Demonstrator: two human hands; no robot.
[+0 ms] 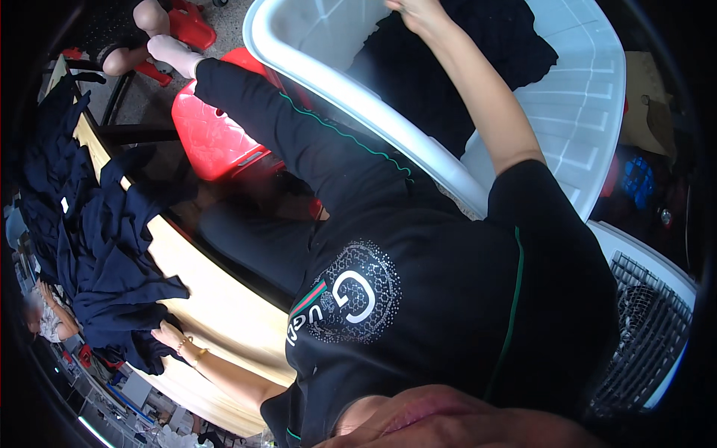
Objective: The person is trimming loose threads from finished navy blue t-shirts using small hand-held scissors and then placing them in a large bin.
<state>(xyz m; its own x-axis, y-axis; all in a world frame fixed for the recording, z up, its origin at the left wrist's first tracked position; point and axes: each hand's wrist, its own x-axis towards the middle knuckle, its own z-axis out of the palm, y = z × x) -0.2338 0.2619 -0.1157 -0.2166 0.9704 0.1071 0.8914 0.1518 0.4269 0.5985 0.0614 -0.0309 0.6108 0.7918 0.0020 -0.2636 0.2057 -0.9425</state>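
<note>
My left hand, with bracelets at the wrist, is at the near end of a long heap of dark navy cloth on a pale wooden table. Its fingers are closed on the cloth's edge. To the right, my right arm reaches over a large white plastic tub that holds dark cloth. My right hand is at the upper picture edge above the tub. The frame cuts off part of it, so its grip is hidden.
A red plastic stool stands between table and tub, beside my outstretched leg. Another person's legs show near a second red stool. A second person is beyond the table. A slatted pale basket stands at right.
</note>
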